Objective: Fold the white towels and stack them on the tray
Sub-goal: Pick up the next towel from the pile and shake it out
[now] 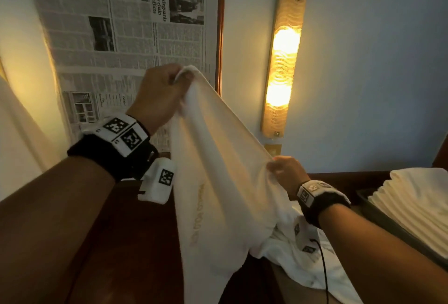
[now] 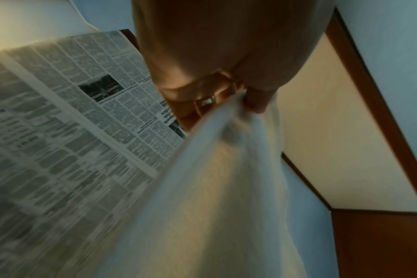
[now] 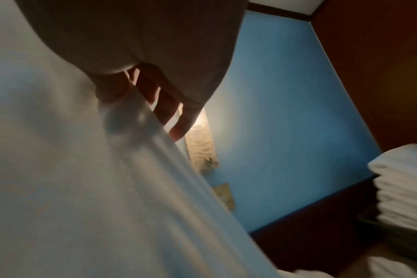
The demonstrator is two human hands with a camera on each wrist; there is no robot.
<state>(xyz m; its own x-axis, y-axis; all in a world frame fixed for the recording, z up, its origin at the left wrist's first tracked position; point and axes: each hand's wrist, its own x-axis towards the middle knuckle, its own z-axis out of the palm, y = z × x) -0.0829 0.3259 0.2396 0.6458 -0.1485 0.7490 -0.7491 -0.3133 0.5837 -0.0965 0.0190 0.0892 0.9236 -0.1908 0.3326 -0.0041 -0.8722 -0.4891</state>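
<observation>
A white towel (image 1: 218, 182) hangs in the air, stretched between both hands. My left hand (image 1: 167, 85) is raised high and pinches one top corner; the left wrist view shows the towel (image 2: 214, 178) bunched under the thumb. My right hand (image 1: 281, 168) is lower and to the right, pinching the other corner, with the towel (image 3: 71, 178) draping down past it. The lower part of the towel falls onto more loose white cloth (image 1: 303, 255) on the surface. A stack of folded white towels (image 1: 417, 202) sits on a dark tray (image 1: 378, 214) at the right edge.
Close behind the towel is a blue wall with a lit wall lamp (image 1: 283, 61). A window covered in newspaper (image 1: 135, 32) with a wooden frame is at the upper left, a pale curtain (image 1: 21, 85) beside it. Dark wooden furniture (image 1: 135, 243) lies below.
</observation>
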